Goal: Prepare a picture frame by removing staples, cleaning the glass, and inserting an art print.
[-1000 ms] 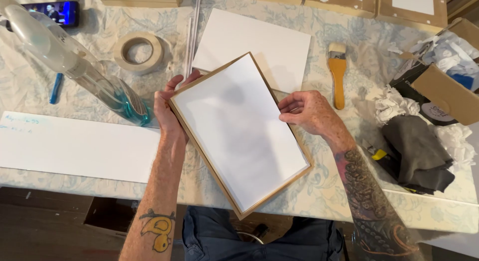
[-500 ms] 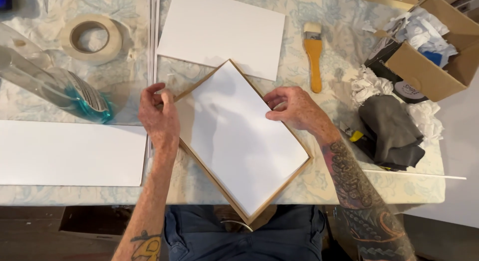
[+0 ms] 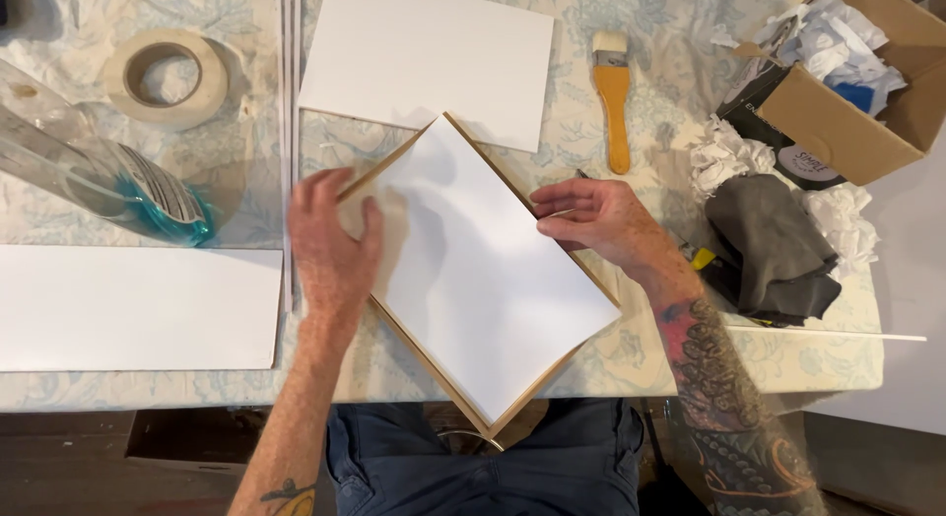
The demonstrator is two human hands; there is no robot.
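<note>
A white rectangular board with a thin tan wooden frame edge lies tilted like a diamond on the patterned tabletop, its near corner hanging past the table's front edge. My left hand rests on the board's left edge, fingers curled over the frame. My right hand pinches the board's right edge with fingertips on the white face.
Another white board lies behind, and a long white sheet at the left. A tape roll, a clear bottle of blue liquid, a wooden-handled brush, a dark cloth, crumpled paper and an open cardboard box surround them.
The board has turned further to a diamond angle and slid toward me. Both hands shifted along its side edges; the view has moved right and closer.
</note>
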